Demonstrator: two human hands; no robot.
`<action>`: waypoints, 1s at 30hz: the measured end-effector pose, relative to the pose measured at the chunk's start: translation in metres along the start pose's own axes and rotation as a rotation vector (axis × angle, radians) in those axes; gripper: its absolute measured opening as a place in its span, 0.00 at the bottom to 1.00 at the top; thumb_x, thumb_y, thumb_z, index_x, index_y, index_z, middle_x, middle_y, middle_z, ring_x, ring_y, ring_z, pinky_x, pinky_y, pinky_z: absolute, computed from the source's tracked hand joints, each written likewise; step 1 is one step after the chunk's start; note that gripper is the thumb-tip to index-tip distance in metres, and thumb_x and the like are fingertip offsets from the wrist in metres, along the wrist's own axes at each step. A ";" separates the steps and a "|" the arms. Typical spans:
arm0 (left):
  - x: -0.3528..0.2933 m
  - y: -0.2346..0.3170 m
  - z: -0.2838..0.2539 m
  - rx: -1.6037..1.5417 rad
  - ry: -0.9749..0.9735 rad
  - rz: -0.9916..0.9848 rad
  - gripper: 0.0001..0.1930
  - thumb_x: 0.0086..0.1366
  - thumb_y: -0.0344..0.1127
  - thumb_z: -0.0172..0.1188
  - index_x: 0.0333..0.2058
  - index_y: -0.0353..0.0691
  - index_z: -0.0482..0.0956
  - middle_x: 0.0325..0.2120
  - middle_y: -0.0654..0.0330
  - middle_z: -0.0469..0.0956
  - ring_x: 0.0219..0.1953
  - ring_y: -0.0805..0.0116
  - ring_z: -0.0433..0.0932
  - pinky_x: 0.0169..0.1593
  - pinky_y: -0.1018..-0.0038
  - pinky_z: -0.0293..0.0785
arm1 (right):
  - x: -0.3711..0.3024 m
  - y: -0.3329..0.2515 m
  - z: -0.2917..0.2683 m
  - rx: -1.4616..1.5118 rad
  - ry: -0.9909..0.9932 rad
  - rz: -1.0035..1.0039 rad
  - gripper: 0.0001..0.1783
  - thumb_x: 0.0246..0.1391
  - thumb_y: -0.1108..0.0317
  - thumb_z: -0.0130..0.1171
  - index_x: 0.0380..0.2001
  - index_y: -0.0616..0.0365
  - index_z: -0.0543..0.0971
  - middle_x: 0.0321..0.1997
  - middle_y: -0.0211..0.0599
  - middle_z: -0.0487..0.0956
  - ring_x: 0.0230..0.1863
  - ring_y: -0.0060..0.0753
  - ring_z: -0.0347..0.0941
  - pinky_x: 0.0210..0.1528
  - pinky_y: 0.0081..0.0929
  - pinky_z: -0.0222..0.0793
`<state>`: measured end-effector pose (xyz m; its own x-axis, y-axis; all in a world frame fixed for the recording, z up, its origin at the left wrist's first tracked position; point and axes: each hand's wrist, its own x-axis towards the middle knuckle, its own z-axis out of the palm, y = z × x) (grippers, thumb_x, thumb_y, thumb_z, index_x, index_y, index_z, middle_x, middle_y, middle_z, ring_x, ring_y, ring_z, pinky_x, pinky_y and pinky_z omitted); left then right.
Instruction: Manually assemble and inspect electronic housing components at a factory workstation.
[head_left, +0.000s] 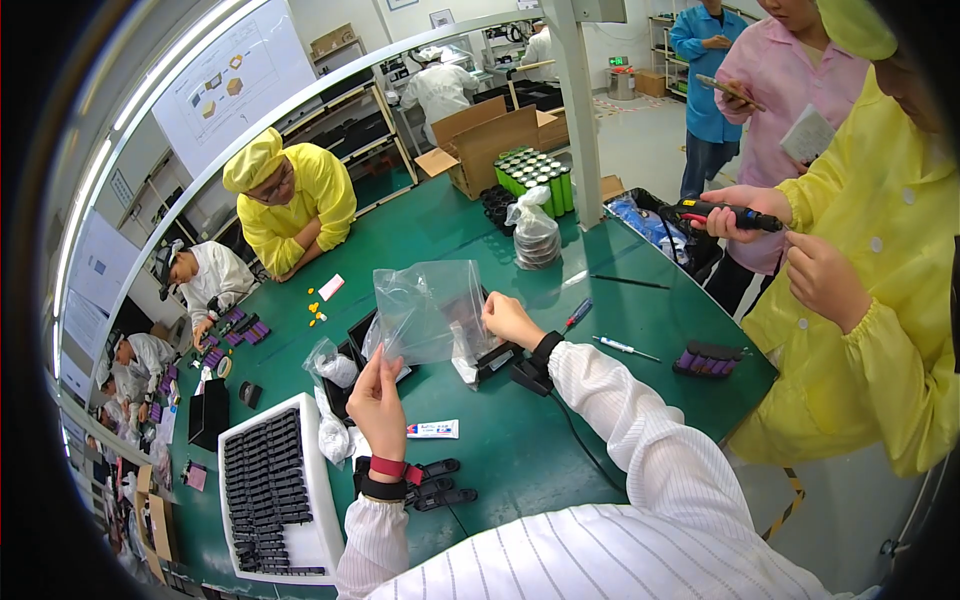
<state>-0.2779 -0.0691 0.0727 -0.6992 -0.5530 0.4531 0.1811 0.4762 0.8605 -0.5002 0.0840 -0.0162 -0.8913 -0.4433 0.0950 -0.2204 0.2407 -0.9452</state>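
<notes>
A clear, unfolded plastic bag (428,315) is stretched upright between my hands above the green table. My left hand (378,408) pinches its lower left corner between thumb and fingers. At its right edge my right hand (512,322) is closed in a pinch on the film. Through the bag I partly see black boxes or trays; their contents are hard to make out. Knotted bags of small pale parts (335,368) lie left of the bag. A white and blue tube (433,429) rests just right of my left wrist.
At left stands a white foam tray (226,480) with rows of black parts. Screwdrivers (627,349) and a purple battery pack (708,359) lie to the right. Green cells (535,175) stand far back. A co-worker at right holds a black power screwdriver (735,216); another leans at the far edge.
</notes>
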 end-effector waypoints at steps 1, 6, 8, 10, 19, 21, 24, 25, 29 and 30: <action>0.000 0.000 -0.001 0.001 0.001 0.000 0.16 0.73 0.26 0.53 0.57 0.31 0.77 0.46 0.51 0.83 0.46 0.63 0.85 0.48 0.76 0.78 | -0.001 -0.001 0.001 0.014 0.012 -0.036 0.09 0.55 0.71 0.60 0.31 0.69 0.74 0.21 0.43 0.81 0.15 0.33 0.77 0.18 0.31 0.72; -0.003 0.002 0.005 0.039 -0.022 0.026 0.16 0.73 0.27 0.53 0.57 0.30 0.77 0.46 0.51 0.83 0.46 0.64 0.85 0.47 0.76 0.79 | 0.002 -0.001 0.002 0.080 -0.100 0.047 0.10 0.59 0.68 0.61 0.35 0.67 0.77 0.26 0.38 0.83 0.14 0.24 0.72 0.16 0.25 0.66; -0.003 0.007 0.007 0.042 -0.025 0.021 0.16 0.73 0.27 0.53 0.56 0.30 0.77 0.46 0.51 0.83 0.46 0.63 0.85 0.47 0.76 0.79 | 0.005 0.002 0.002 0.086 -0.142 0.061 0.11 0.59 0.67 0.61 0.35 0.67 0.78 0.27 0.38 0.83 0.14 0.23 0.72 0.16 0.24 0.65; -0.003 0.008 0.008 0.044 -0.029 0.017 0.16 0.74 0.27 0.52 0.56 0.30 0.77 0.46 0.51 0.83 0.46 0.63 0.85 0.47 0.76 0.79 | 0.006 0.006 0.001 0.093 -0.158 0.085 0.11 0.61 0.67 0.59 0.35 0.67 0.78 0.27 0.37 0.83 0.13 0.23 0.72 0.15 0.25 0.63; 0.001 0.009 0.003 0.004 -0.005 0.017 0.15 0.74 0.27 0.51 0.55 0.28 0.77 0.44 0.51 0.84 0.46 0.62 0.85 0.46 0.77 0.78 | 0.003 0.000 0.004 0.026 -0.188 0.173 0.13 0.61 0.66 0.59 0.34 0.69 0.79 0.24 0.41 0.81 0.15 0.31 0.76 0.17 0.30 0.68; -0.001 0.013 0.003 0.021 -0.005 0.011 0.15 0.74 0.27 0.51 0.56 0.28 0.77 0.45 0.51 0.83 0.46 0.62 0.85 0.47 0.77 0.78 | 0.002 -0.002 0.006 0.018 -0.177 0.168 0.12 0.59 0.67 0.61 0.32 0.69 0.79 0.22 0.40 0.81 0.16 0.31 0.77 0.19 0.29 0.69; -0.003 0.018 0.010 -0.013 -0.005 0.035 0.15 0.74 0.26 0.51 0.56 0.28 0.77 0.46 0.50 0.83 0.47 0.62 0.85 0.48 0.76 0.78 | 0.007 0.010 0.011 0.031 -0.132 0.118 0.11 0.55 0.69 0.65 0.28 0.68 0.80 0.23 0.39 0.81 0.16 0.29 0.75 0.19 0.28 0.69; -0.002 0.020 0.013 -0.017 -0.009 0.038 0.15 0.74 0.26 0.51 0.56 0.28 0.77 0.46 0.50 0.83 0.47 0.62 0.85 0.48 0.76 0.78 | 0.010 0.018 0.012 0.051 -0.101 0.074 0.10 0.54 0.69 0.66 0.25 0.66 0.80 0.26 0.38 0.81 0.15 0.27 0.73 0.17 0.27 0.67; -0.003 0.019 0.011 -0.008 -0.021 0.065 0.16 0.75 0.28 0.50 0.57 0.27 0.76 0.44 0.52 0.82 0.47 0.62 0.84 0.50 0.78 0.77 | 0.009 0.020 0.020 0.148 -0.031 0.092 0.10 0.51 0.70 0.69 0.25 0.67 0.81 0.26 0.39 0.81 0.17 0.29 0.75 0.19 0.28 0.69; -0.003 0.018 0.010 -0.005 -0.012 0.065 0.16 0.75 0.28 0.50 0.57 0.27 0.76 0.44 0.52 0.82 0.47 0.62 0.84 0.50 0.78 0.77 | 0.007 0.019 0.020 0.012 0.015 -0.031 0.09 0.50 0.71 0.69 0.25 0.66 0.81 0.26 0.40 0.81 0.20 0.30 0.77 0.22 0.28 0.70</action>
<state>-0.2798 -0.0521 0.0845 -0.6942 -0.5125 0.5055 0.2296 0.5079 0.8303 -0.5027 0.0681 -0.0395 -0.8901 -0.4372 0.1289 -0.2433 0.2166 -0.9455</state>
